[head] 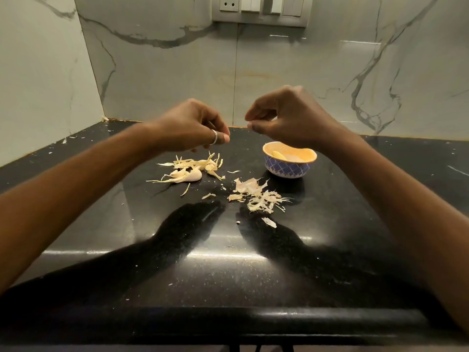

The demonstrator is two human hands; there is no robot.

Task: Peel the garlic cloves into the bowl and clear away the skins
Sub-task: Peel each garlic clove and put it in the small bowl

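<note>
Both hands are raised above the black countertop (228,262), wrists bent, fingers curled downward. The left hand (193,125), with a ring (214,137), hangs over the unpeeled garlic cloves (191,175). The right hand (289,118) is above the blue-patterned bowl (286,169), thumb close to forefinger. Whether either hand holds something, I cannot tell. The biggest clove lies on its side, long axis left to right, thin end to the left. A pile of skins (256,196) lies before the bowl, and a peeled clove (278,154) is inside it.

Left hand (193,125) and right hand (289,115) aloft side by side, fingers curled inward.
</note>
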